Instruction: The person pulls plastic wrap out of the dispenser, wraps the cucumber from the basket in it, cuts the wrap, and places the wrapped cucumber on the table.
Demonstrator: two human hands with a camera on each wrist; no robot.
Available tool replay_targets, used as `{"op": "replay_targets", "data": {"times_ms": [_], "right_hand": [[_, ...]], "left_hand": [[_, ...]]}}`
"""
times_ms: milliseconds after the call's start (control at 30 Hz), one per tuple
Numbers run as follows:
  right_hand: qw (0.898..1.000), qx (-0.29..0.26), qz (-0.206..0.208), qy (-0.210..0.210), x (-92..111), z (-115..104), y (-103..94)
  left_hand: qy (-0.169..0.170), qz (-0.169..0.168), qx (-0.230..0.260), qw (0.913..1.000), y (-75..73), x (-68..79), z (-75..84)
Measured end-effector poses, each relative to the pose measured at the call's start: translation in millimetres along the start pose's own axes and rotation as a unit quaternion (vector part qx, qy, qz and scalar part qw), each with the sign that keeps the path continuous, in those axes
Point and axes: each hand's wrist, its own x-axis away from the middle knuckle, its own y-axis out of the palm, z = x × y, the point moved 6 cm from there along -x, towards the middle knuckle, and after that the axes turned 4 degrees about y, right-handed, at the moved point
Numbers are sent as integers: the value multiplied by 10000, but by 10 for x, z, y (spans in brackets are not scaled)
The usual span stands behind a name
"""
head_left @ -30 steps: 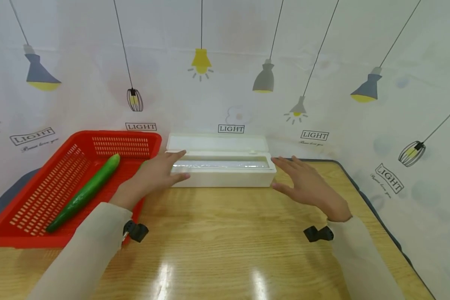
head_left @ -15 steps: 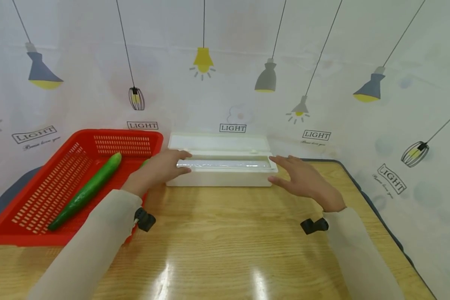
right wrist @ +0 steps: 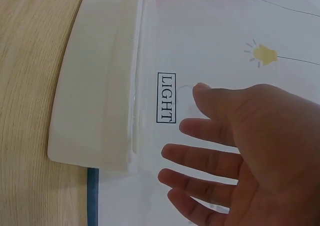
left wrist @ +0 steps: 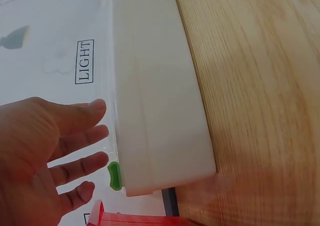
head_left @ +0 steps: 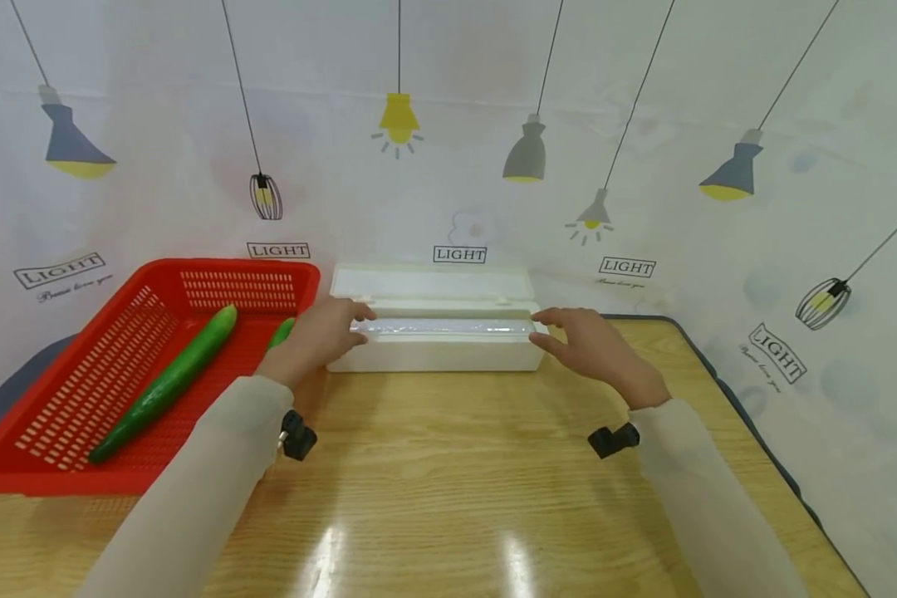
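Observation:
A long white box [head_left: 437, 357] stands at the back of the table with its lid [head_left: 432, 282] raised. Inside lies a roll of clear plastic film [head_left: 448, 326]. Over the box's left end is my left hand [head_left: 316, 339], thumb and fingers spread apart close to that end of the roll. My right hand [head_left: 589, 345] hovers at the opposite end, its thumb and forefinger apart near the film. Both wrist views show the fingers loosely extended with nothing between them. A small green piece [left wrist: 114, 176] shows by the box's left end in the left wrist view.
To the left stands a red perforated basket [head_left: 82, 370] holding a long cucumber [head_left: 168, 386]. Another green item [head_left: 281, 332] in it is partly hidden behind my left hand. A wall covering printed with lamps rises directly behind the box. The wooden table [head_left: 433, 473] extends toward me.
My right hand has moved left and inward over the box's right end, its fingers drawing together. The left hand has shifted slightly, with thumb and fingers closer to each other. The box has stayed put.

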Motion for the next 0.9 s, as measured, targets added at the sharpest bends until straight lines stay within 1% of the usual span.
{"op": "replay_targets", "data": {"times_ms": [167, 267, 367, 500, 667, 900], "right_hand": [[9999, -42, 56, -104, -95, -9, 22], [9999, -18, 84, -120, -168, -15, 43], [9999, -20, 83, -75, -226, -7, 65], [10000, -28, 65, -1, -280, 29, 106], [9999, -19, 49, 91, -345, 52, 172], [9998, 7, 50, 206, -444, 101, 270]], "left_hand": [[158, 392, -359, 9985, -39, -24, 4], [296, 633, -639, 9955, -51, -49, 21], [380, 795, -872, 9923, -43, -71, 25], [299, 842, -955, 9914, -22, -90, -2], [87, 860, -873, 9924, -25, -89, -53], [-11, 937, -790, 9925, -26, -113, -99]]}}
